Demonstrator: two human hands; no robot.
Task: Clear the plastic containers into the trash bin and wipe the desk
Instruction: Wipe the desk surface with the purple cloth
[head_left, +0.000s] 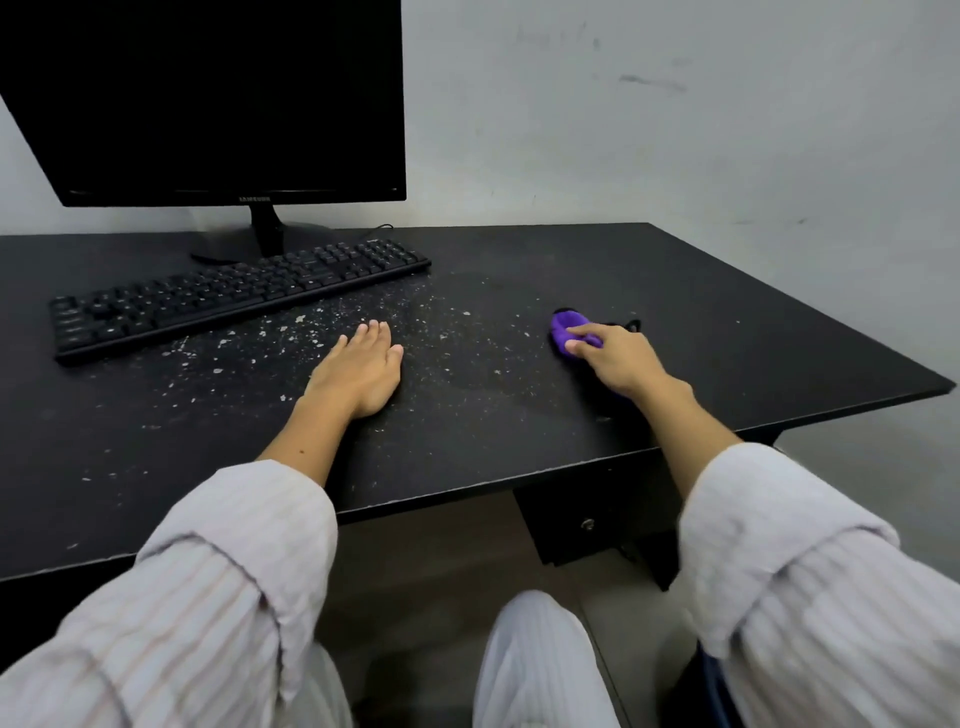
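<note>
A black desk (727, 322) fills the view, its middle and left speckled with pale crumbs and dust (291, 338). My left hand (358, 371) lies flat on the desk among the specks, fingers straight and together. To the right, my right hand (613, 356) grips a small purple cloth (563, 327) pressed against the desk top; part of the cloth is hidden under my fingers. No plastic containers or trash bin appear in view.
A black keyboard (228, 296) lies at the left rear, just beyond my left hand. Behind it stands a dark monitor (208, 98) on its stand. A drawer (582, 519) hangs under the desk's front edge. A grey wall (675, 114) backs the desk.
</note>
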